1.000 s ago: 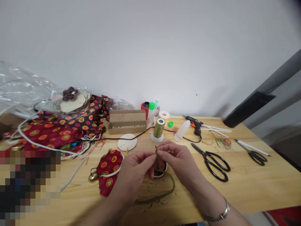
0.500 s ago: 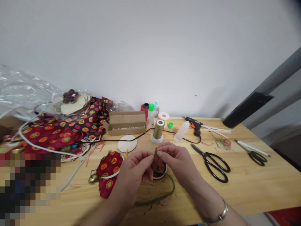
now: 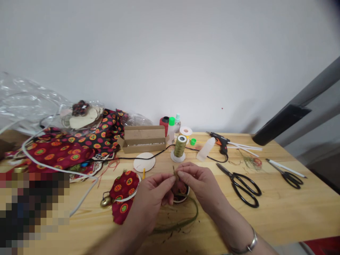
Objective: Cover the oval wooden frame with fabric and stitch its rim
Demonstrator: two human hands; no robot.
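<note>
My left hand (image 3: 151,193) and my right hand (image 3: 198,182) meet at the middle of the table, thumbs and forefingers pinched. A short end of olive-green thread (image 3: 174,170) pokes up between their fingertips. Just below lies a round dark patterned fabric piece with a pale rim (image 3: 183,199), partly covered by my fingers. A loose bundle of green thread (image 3: 195,212) curves over the wood beneath my hands. Left of my left hand are red patterned fabric pieces (image 3: 123,186) with a white ring edge and a brass bell (image 3: 105,201).
A spool of olive thread (image 3: 180,147) stands beyond my hands, near a white squeeze bottle (image 3: 205,148) and an open cardboard box (image 3: 145,139). Black scissors (image 3: 241,184) and a glue gun (image 3: 220,141) lie to the right. Patterned cloth (image 3: 61,152) and a white cable (image 3: 57,164) fill the left.
Slightly more of the green thread end shows above my fingertips. Both hands stay pinched in nearly the same place; the whole view has shifted a little.
</note>
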